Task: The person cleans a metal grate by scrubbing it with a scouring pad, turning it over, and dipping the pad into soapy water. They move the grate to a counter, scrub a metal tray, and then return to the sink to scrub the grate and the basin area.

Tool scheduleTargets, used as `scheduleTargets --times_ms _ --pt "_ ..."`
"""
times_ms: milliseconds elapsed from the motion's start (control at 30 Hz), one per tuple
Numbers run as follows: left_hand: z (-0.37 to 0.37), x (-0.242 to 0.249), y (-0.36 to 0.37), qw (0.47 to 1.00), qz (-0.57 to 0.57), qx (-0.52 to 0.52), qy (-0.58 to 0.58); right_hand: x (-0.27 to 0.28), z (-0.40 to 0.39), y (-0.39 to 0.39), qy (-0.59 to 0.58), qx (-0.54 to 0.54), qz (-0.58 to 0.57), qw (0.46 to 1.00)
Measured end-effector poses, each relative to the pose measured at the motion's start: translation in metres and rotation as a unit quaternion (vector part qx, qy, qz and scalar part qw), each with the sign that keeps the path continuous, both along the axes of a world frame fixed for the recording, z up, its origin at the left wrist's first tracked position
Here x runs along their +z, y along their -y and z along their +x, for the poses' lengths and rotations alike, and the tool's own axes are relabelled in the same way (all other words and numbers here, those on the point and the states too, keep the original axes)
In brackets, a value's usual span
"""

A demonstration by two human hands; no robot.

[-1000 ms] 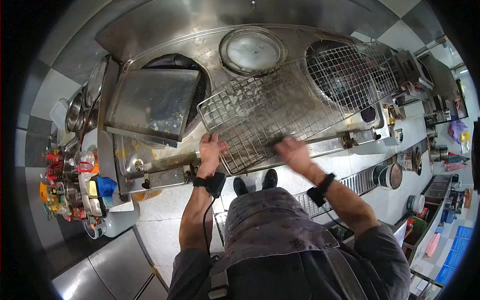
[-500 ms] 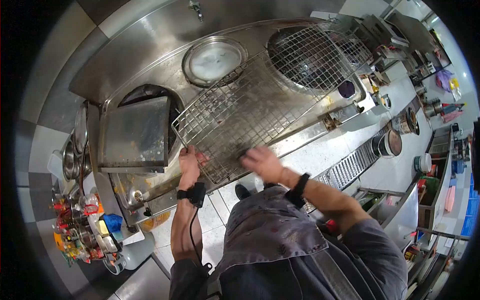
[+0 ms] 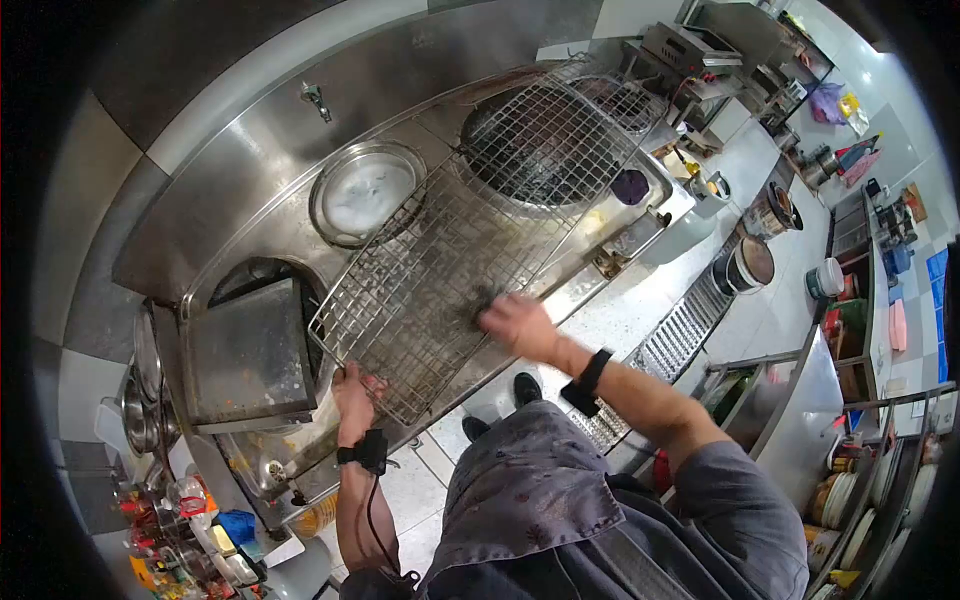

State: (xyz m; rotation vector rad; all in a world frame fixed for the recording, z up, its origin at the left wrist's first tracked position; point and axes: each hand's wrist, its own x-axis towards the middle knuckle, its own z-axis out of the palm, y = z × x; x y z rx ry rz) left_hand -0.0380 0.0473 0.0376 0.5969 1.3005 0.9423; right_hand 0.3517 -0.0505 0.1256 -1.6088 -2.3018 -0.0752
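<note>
A long wire rack lies slanted across the steel stove counter. My left hand is closed on its near left corner. Pressed against the near side of the wires, my right hand holds a dark scouring pad, mostly covered by the fingers. Behind the rack sits a round metal basin with whitish, foamy liquid. The far end of the rack rests over a large dark wok.
A greasy square metal tray lies over the left burner opening. A tap juts from the back wall. Sauce bottles and bowls crowd the lower left. Buckets stand by the floor grating on the right.
The camera view has turned and shifted, so the counter appears further left. My right hand has moved a little along the rack with the scouring pad; my left hand keeps its hold.
</note>
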Motion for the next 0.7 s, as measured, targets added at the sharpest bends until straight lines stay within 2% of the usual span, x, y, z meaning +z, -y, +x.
scheduleTargets --times_ms 33,67,100,167,233,300,333,367,433,500,567,633,667,700 --pt "0.002 0.003 0.000 1.000 0.002 0.004 -0.002 -0.011 0.034 -0.014 0.020 -0.014 0.077 0.997" --pt "0.009 0.009 0.004 1.000 0.003 0.008 -0.014 -0.009 0.071 -0.026 -0.023 -0.034 0.074 0.996" --pt "0.011 0.014 0.006 1.000 0.005 0.015 -0.026 0.008 0.099 -0.037 0.019 -0.101 0.064 0.993" --pt "0.010 0.007 0.007 0.999 0.018 0.020 -0.038 -0.001 0.149 -0.058 0.005 -0.240 0.099 0.966" --pt "0.012 0.004 0.006 0.999 -0.002 0.032 -0.026 0.004 0.125 -0.076 0.001 -0.316 0.031 0.948" --pt "0.012 -0.004 0.007 0.998 0.028 0.048 -0.025 -0.018 0.054 -0.085 -0.076 -0.281 -0.080 0.953" --pt "0.014 -0.005 0.006 0.998 0.032 0.046 -0.030 -0.050 0.021 -0.083 0.036 -0.172 0.101 0.979" --pt "0.017 -0.004 0.003 0.998 0.038 0.044 -0.034 -0.072 -0.002 -0.084 0.061 -0.022 0.053 0.996" --pt "0.014 -0.009 0.004 0.997 0.020 0.067 -0.038 0.018 -0.070 -0.082 0.042 0.003 -0.210 0.977" --pt "0.012 -0.019 -0.001 0.998 0.022 0.055 -0.012 0.034 -0.075 -0.109 0.003 0.059 -0.177 0.983" --pt "0.022 0.002 -0.001 0.998 0.003 0.059 -0.031 0.054 -0.070 -0.141 -0.031 0.115 -0.148 0.982" --pt "0.023 -0.003 0.003 0.995 -0.034 0.049 -0.085 0.087 -0.059 -0.198 -0.104 0.179 -0.027 0.978" --pt "0.030 0.001 0.004 0.996 -0.026 0.081 -0.033 0.099 -0.055 -0.230 -0.101 0.176 -0.076 0.976" --pt "0.030 -0.001 0.004 0.995 -0.026 0.095 -0.033 0.107 -0.052 -0.264 -0.097 0.172 -0.127 0.972"
